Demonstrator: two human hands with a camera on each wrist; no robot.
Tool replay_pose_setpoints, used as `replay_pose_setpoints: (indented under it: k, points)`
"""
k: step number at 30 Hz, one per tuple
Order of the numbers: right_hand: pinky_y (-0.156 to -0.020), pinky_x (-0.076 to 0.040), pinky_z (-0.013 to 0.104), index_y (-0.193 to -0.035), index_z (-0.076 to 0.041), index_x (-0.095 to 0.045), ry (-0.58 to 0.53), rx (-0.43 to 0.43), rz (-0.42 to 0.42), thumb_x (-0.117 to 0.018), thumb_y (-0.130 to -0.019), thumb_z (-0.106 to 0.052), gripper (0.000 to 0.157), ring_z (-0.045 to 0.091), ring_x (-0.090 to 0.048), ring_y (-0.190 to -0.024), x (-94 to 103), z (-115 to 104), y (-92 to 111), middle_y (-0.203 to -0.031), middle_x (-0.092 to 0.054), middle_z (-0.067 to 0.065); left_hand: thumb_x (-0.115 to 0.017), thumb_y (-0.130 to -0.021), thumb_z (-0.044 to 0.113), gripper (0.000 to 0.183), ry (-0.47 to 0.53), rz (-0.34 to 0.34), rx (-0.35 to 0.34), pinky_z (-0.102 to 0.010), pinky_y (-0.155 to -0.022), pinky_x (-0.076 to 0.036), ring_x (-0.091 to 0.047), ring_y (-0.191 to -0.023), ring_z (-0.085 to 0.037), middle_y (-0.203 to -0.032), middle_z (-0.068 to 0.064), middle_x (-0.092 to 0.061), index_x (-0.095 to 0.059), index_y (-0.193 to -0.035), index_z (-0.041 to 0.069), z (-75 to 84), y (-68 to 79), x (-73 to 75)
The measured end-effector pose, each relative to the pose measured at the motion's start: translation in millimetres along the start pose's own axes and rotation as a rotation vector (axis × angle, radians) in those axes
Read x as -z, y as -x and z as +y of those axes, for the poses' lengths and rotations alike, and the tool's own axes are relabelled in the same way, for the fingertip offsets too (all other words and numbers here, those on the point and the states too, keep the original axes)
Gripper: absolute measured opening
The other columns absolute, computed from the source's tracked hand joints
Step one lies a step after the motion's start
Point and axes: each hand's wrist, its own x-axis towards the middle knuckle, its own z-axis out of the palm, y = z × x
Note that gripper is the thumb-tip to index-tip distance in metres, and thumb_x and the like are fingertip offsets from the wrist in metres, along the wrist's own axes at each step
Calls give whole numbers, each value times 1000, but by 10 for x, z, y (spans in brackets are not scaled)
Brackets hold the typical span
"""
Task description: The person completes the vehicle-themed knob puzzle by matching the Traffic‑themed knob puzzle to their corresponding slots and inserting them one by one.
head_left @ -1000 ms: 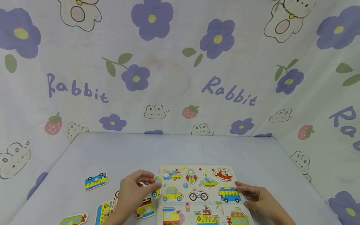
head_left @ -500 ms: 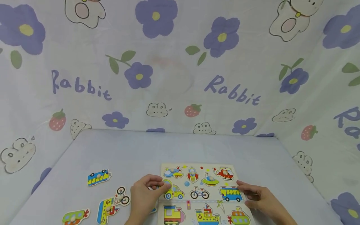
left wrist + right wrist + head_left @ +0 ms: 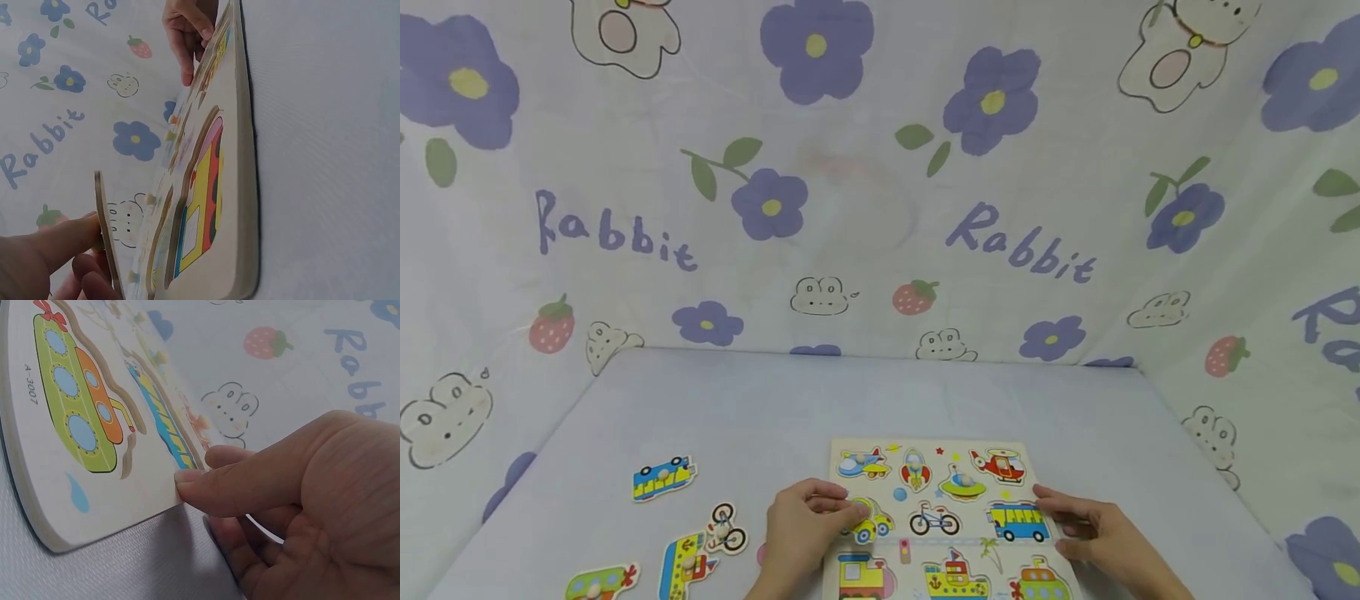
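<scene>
My left hand pinches a yellow-green car puzzle piece over the left of the board's middle row. In the left wrist view the thin wooden piece is seen edge-on, tilted and apart from the board, with thumb and fingers behind it. My right hand holds the right edge of the pale wooden puzzle board. In the right wrist view its thumb lies at the board's edge near the printed bus. Plane, rocket, flying saucer and helicopter pieces with knobs sit in the top row.
Loose pieces lie on the white cloth to the left: a bus, a bicycle, a ship and a submarine. Another piece is mostly hidden beside my left forearm. A patterned fabric wall meets the tabletop at the back.
My left hand has carried the car piece rightward from beside the board to over the printed car. The right hand stays at the board's edge. The head view has shifted slightly.
</scene>
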Motion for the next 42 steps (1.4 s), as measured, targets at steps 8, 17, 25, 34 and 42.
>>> replay_pose_setpoints:
  k: [8, 17, 25, 34, 42]
  points:
    - [-91, -50, 39, -118, -14, -73, -22, -5, 8, -78, -71, 9, 52, 31, -53, -122, 6, -13, -3, -145, -50, 3, -88, -71, 10, 30, 4, -36, 24, -25, -48, -51, -62, -50, -14, -71, -5, -69, -67, -90, -1, 0, -40, -3]
    - [-91, -50, 38, -120, -9, -71, -20, 37, -30, -78, -73, 7, 50, 34, -50, -125, 25, -19, 18, -147, -48, 7, -87, -71, 7, 24, -90, -116, -44, -26, -56, -51, -63, -61, -11, -74, 0, -71, -69, -87, 4, -39, -84, 54]
    - [-92, -49, 37, -125, -7, -68, -12, 62, -68, -79, -76, 2, 51, 35, -51, -124, 46, -5, 21, -148, -45, 12, -89, -71, 13, 21, -195, -166, -159, -30, -71, -50, -66, -74, -11, -72, 8, -70, -72, -83, 12, -111, -159, 77]
    - [-92, -50, 39, -123, -9, -69, -19, 33, -40, -79, -74, 5, 52, 33, -52, -123, 36, -1, 25, -147, -46, 9, -89, -70, 13, 21, -182, -98, -185, -33, -75, -52, -66, -71, -8, -69, 11, -68, -70, -80, 13, -129, -157, 4]
    - [-92, -49, 38, -123, -8, -69, -16, 51, -52, -78, -75, 5, 50, 34, -51, -124, 38, -8, 30, -148, -45, 11, -90, -70, 15, 24, -201, -57, -164, -29, -68, -53, -66, -67, -6, -68, 10, -68, -69, -80, 11, -146, -123, -66]
